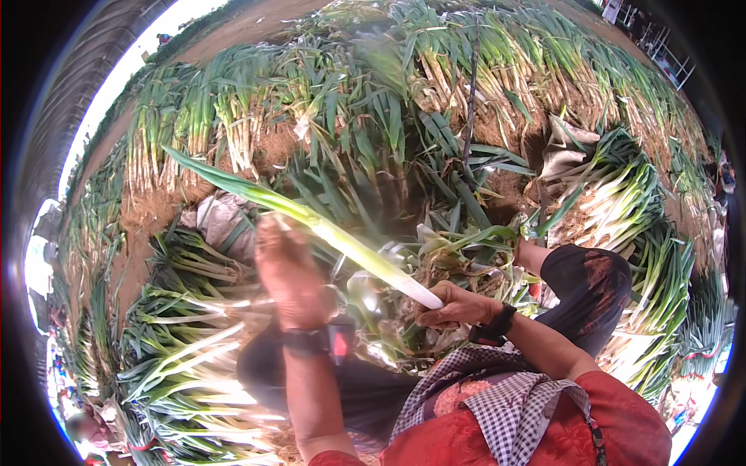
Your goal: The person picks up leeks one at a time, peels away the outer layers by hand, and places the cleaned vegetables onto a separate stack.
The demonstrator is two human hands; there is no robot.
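A single large green onion [350, 247] slants across the middle, its green leaf tip at the upper left and its white end at the lower right. My right hand [457, 305] is closed round that white end, thumb and fingers pinching it. Beside the stalk's middle, my left hand [289, 268] is smeared by motion. Its fingers cannot be made out, nor whether they touch the stalk. Below the stalk, between my legs, lies a heap of peeled leaves and trimmings [373, 311].
White-stemmed green onions lie piled at my left [194, 349] and right [633, 202]. Rows of unpeeled green onions [497, 70] with soil-covered roots curve round the far side. Crumpled pale sacks [221, 221] lie among them. A thin dark rod [472, 93] stands upright ahead.
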